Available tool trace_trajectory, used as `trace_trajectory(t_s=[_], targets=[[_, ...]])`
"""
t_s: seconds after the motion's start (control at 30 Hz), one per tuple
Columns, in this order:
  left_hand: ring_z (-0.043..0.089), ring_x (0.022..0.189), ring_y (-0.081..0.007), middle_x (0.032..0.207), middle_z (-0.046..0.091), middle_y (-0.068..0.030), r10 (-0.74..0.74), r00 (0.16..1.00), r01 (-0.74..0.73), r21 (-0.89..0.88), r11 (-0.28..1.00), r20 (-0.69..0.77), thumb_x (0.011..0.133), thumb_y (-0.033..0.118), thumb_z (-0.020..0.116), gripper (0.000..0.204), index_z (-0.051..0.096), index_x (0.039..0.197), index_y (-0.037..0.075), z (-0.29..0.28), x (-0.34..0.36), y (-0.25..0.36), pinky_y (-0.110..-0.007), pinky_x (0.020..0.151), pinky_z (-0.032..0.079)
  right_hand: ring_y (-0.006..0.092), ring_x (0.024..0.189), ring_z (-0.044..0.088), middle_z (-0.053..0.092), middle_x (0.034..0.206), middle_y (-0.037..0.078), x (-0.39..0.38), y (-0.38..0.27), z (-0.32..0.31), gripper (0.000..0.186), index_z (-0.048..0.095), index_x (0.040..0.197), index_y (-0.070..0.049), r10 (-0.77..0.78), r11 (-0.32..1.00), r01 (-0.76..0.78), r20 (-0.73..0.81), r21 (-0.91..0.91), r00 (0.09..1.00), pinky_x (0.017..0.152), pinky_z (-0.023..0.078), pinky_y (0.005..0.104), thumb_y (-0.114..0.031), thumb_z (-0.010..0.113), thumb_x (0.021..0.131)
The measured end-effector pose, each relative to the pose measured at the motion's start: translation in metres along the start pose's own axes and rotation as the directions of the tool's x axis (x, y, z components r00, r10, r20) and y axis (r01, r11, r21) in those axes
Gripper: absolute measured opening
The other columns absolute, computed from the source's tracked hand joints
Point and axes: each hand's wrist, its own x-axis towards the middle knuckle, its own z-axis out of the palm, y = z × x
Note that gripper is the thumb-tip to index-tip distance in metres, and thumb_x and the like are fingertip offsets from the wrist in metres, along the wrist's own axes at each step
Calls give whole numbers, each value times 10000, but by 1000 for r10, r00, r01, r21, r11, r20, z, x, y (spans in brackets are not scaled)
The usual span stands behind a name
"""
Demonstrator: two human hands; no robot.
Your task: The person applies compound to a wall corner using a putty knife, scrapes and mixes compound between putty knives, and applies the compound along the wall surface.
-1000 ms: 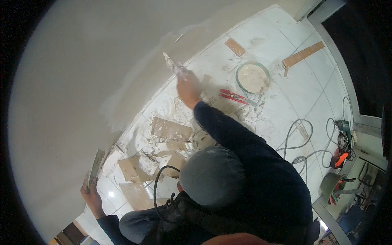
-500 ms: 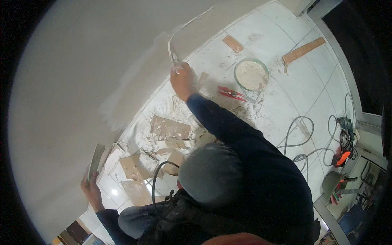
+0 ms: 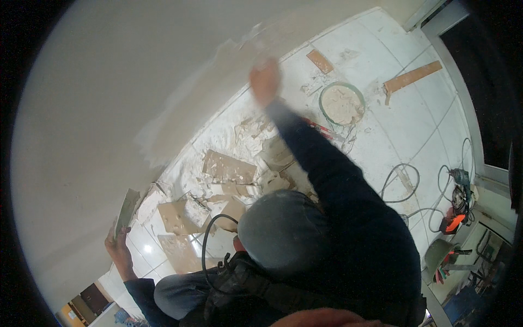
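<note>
My left hand grips the lower end of a flat, grey-green putty blade, held up close to the wall at the lower left. Out ahead, my right hand is closed in a fist by the foot of the wall, smeared by motion. What it holds is too blurred to make out. Beyond it, the grey wall carries lighter smears of filler. To the right of my right forearm stands a round bucket with a green rim, filled with pale, wet filler.
Broken board pieces and white crumbs litter the tiles along the wall. A red-handled tool lies partly behind my sleeve. Brown strips lie farther off. At right are a grey cable, a drill and a tub of tools.
My right hand has moved right along the wall, and the long white edge above it no longer shows. My left hand keeps its hold, with the blade nearly where it was.
</note>
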Motion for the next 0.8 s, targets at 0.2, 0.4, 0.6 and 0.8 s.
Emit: trace_trajectory(t_s=[0.2,0.4,0.6,0.8], targets=[[562,804,-139,889,628,-83,-19,999,19,-26,999,27,855,141,568,340,565,1138,-49,15,8,12,-283,800,437,362,904,549,579,974,218,-121,-50,6,247,575,1029,-1,-217,948,145,246,282,945,790,432,429,-137,528,828],[567,797,-138,905,630,-86,-53,999,52,20,998,8,855,138,571,356,551,1142,-70,2,-4,-4,-290,803,447,380,781,594,616,820,234,28,91,-31,266,606,962,23,-34,993,11,-197,-116,980,690,460,426,-199,510,851],[564,791,-133,887,634,-86,-98,995,97,-39,995,-24,857,131,565,343,557,1141,-61,-4,-9,-12,-287,782,448,387,747,595,613,756,237,96,116,-25,259,601,828,78,66,991,-86,-196,-99,978,698,459,430,-177,568,793],[566,797,-138,885,634,-90,-59,998,59,-19,998,-7,854,147,574,355,557,1143,-58,5,-1,1,-284,771,446,402,869,542,574,909,246,-105,-9,15,320,532,1112,9,13,999,-21,249,29,968,763,437,455,-177,490,855]])
